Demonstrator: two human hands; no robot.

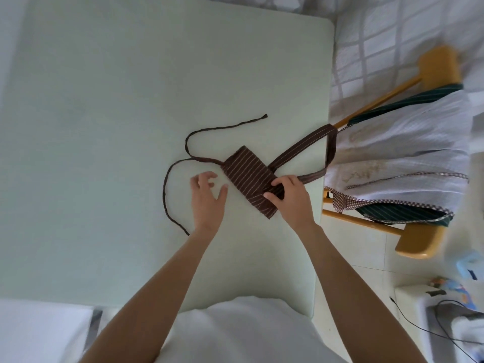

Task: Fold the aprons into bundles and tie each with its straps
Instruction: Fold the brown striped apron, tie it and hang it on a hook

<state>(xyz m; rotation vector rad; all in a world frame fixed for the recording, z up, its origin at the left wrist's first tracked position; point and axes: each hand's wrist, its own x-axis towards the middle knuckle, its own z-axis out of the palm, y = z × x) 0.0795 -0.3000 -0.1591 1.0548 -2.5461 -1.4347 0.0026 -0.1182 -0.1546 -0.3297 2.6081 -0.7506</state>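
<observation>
- The folded brown apron point(250, 176) is woven cloth, matt, with thin pale stripes.
- Its straps point(180, 163) look like the same matt fabric.
- The worktop point(117, 127) is smooth, pale green, faintly sheened.
- The chair point(419, 244) is smooth, glossy yellow wood.

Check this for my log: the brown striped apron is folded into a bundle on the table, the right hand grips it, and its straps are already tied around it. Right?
Not quite. The head view shows the thin straps lying loose on the table, not tied. The rest holds: the brown striped apron is folded into a bundle and the right hand grips it.
</observation>
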